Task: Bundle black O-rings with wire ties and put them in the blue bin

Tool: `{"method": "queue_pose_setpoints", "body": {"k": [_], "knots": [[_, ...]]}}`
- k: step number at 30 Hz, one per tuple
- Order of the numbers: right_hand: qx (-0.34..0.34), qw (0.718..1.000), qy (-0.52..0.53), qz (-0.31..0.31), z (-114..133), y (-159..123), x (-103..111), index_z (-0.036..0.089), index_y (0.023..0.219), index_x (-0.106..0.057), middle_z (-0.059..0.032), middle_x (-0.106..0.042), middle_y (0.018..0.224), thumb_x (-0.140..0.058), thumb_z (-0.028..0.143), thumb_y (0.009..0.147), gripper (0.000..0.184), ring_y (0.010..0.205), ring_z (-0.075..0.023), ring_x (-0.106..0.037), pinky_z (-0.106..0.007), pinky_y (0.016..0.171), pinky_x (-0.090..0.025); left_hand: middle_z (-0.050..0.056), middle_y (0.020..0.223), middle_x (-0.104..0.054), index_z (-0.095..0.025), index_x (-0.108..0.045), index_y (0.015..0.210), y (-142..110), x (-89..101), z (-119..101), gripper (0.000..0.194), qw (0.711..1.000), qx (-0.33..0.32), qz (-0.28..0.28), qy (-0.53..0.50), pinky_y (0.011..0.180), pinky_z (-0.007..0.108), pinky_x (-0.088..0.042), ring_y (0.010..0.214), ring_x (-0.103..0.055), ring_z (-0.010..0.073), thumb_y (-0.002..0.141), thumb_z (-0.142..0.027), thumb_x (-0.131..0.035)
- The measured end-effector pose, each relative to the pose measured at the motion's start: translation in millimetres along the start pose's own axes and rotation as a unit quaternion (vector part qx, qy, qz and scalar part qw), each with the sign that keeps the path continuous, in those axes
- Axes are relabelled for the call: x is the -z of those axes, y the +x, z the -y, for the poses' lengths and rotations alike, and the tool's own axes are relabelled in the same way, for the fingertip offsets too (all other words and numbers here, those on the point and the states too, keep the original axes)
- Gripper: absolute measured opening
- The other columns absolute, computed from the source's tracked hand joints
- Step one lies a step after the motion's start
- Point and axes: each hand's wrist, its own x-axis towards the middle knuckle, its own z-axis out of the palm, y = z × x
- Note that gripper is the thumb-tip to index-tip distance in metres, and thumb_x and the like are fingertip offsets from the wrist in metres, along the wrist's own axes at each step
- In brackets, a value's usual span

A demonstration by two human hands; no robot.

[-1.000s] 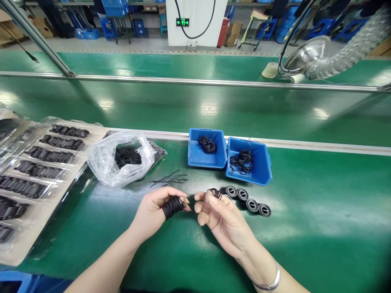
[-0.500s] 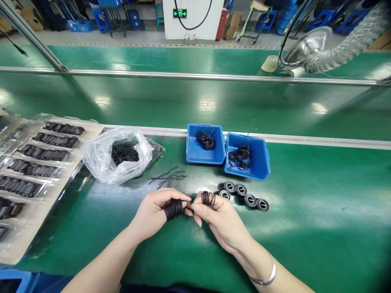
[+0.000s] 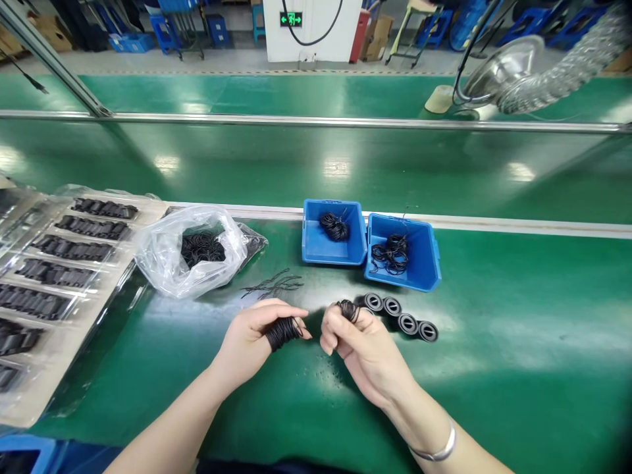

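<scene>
My left hand (image 3: 249, 339) is partly curled above the green table. A thick bundle of thin black rings (image 3: 282, 333), which look like O-rings, is looped round its fingers, and the thumb side points right. Just across a small gap is my right hand (image 3: 363, 352), its fingers closed in a pinch. A smaller set of black rings (image 3: 348, 310) circles a finger of that hand. Whether anything lies between the right fingertips cannot be made out. Behind the right hand stand several round black parts (image 3: 407, 324) with grey ringed tops, one partly covered by the hand.
An open clear plastic bag (image 3: 165, 253) of black rings lies left of centre. Loose black strands (image 3: 274, 285) lie before it. Two blue bins (image 3: 309, 250) hold coiled black rings or cords. Trays of black parts (image 3: 64, 273) fill the left. A metal rail (image 3: 316, 122) crosses behind.
My hands have come apart: the fingertips met before and now have a gap between them. The right hand has shifted slightly right and its fingers have curled in.
</scene>
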Motion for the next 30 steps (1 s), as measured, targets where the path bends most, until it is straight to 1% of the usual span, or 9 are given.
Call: {"method": "queue_pose_setpoints", "body": {"k": [4,6,9,12,16,20,22,25,30], "knots": [[0.007,0.990,-0.141,0.002,-9,-3,-2,0.019,0.085,-0.080,0.0005,-0.061,0.065,-0.084,0.038,0.076,0.022,0.058,-0.0115,-0.046,-0.027,0.058,-0.039,0.003,0.085,-0.078,-0.021,-0.076,0.100,-5,-2.5,1,0.015,0.999,0.012,-0.043,-0.022,0.074,0.027,-0.059,0.077,-0.075,0.0176,0.087,-0.016,-0.069],[0.022,0.981,-0.192,0.007,-11,-5,-3,0.021,0.088,-0.081,-0.0004,-0.062,0.071,-0.084,0.039,0.075,0.023,0.060,-0.0124,-0.046,-0.029,0.058,-0.038,0.004,0.088,-0.079,-0.021,-0.077,0.095,-6,-2.5,2,0.013,0.998,-0.006,-0.052,0.022,0.074,0.027,-0.058,0.080,-0.075,0.0184,0.084,-0.016,-0.072],[0.068,0.967,-0.247,0.006,-11,-5,-4,0.022,0.082,-0.081,-0.0012,-0.062,0.074,-0.084,0.036,0.075,0.016,0.064,-0.0146,-0.049,-0.030,0.061,-0.039,0.004,0.089,-0.080,-0.023,-0.079,0.094,-6,-1.4,3,0.016,0.993,-0.053,-0.040,0.097,0.078,0.028,-0.056,0.083,-0.074,0.0188,0.082,-0.014,-0.074],[0.047,0.977,-0.207,0.017,-9,-4,-4,0.020,0.074,-0.079,0.0002,-0.060,0.069,-0.085,0.035,0.074,0.016,0.063,-0.0140,-0.048,-0.029,0.061,-0.038,0.004,0.091,-0.080,-0.024,-0.080,0.095,-4,-0.2,2,0.018,0.995,-0.050,-0.016,0.086,0.080,0.026,-0.056,0.085,-0.074,0.0179,0.083,-0.013,-0.073],[-0.024,0.993,-0.112,0.031,-7,-4,-2,0.017,0.065,-0.072,0.0027,-0.056,0.061,-0.087,0.034,0.072,0.024,0.059,-0.0113,-0.043,-0.028,0.059,-0.032,0.004,0.091,-0.079,-0.024,-0.081,0.094,-1,0.7,-1,0.016,1.000,0.003,0.011,-0.003,0.076,0.024,-0.058,0.082,-0.075,0.0169,0.083,-0.014,-0.074],[-0.049,0.994,-0.073,0.058,-3,-4,-2,0.016,0.062,-0.065,0.0033,-0.055,0.056,-0.084,0.035,0.075,0.030,0.060,-0.0113,-0.043,-0.028,0.063,-0.031,0.004,0.090,-0.079,-0.023,-0.081,0.094,0,2.0,-1,0.015,0.997,0.029,0.024,-0.069,0.073,0.022,-0.059,0.080,-0.075,0.0168,0.082,-0.015,-0.075],[-0.053,0.994,-0.069,0.068,-1,-4,-2,0.015,0.063,-0.064,0.0034,-0.055,0.055,-0.083,0.036,0.078,0.031,0.060,-0.0116,-0.043,-0.029,0.064,-0.031,0.005,0.091,-0.079,-0.022,-0.081,0.094,-1,2.9,-1,0.015,0.997,0.026,0.024,-0.064,0.074,0.023,-0.059,0.081,-0.075,0.0175,0.083,-0.015,-0.075],[-0.053,0.993,-0.088,0.062,-1,-4,-2,0.015,0.067,-0.067,0.0032,-0.055,0.056,-0.082,0.039,0.078,0.030,0.060,-0.0119,-0.043,-0.029,0.064,-0.031,0.006,0.089,-0.080,-0.022,-0.081,0.094,-1,4.0,-1,0.015,1.000,-0.002,0.009,-0.012,0.073,0.025,-0.059,0.079,-0.075,0.0186,0.082,-0.015,-0.075],[-0.061,0.990,-0.113,0.054,-4,-3,-2,0.015,0.071,-0.072,0.0031,-0.057,0.060,-0.088,0.039,0.069,0.028,0.059,-0.0115,-0.045,-0.028,0.061,-0.033,0.006,0.087,-0.081,-0.024,-0.082,0.094,-1,3.8,-1,0.019,0.996,-0.071,-0.003,0.059,0.074,0.028,-0.059,0.079,-0.075,0.0196,0.082,-0.012,-0.073]]}}
